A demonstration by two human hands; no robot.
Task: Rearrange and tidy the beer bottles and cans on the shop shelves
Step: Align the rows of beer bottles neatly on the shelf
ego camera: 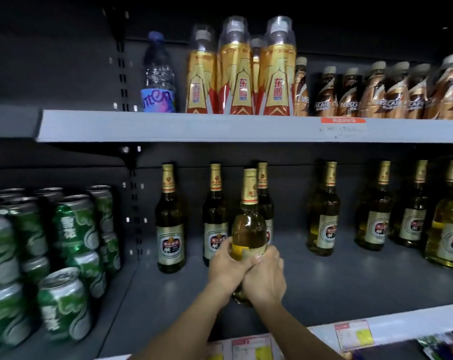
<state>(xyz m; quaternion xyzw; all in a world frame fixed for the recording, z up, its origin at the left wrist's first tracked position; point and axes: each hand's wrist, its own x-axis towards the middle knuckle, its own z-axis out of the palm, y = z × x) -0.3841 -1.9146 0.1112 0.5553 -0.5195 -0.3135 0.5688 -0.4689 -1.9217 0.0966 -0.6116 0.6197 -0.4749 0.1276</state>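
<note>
A gold-capped beer bottle (248,229) stands upright on the middle shelf (350,281), its label turned away from me. My left hand (226,268) and my right hand (265,276) both grip its lower body, fingers wrapped round the glass. Behind it stand three more beer bottles (170,229), (215,216), (265,201), labels facing out. Several bottles (324,219) line the shelf to the right. Green beer cans (72,229) are stacked two high in the bay to the left.
The upper shelf (220,126) carries a water bottle (158,76), gold drink bottles (235,71) and brown coffee bottles (376,92). Price tags (353,333) hang on the front edge of the middle shelf. A gap lies between the held bottle and the right-hand row.
</note>
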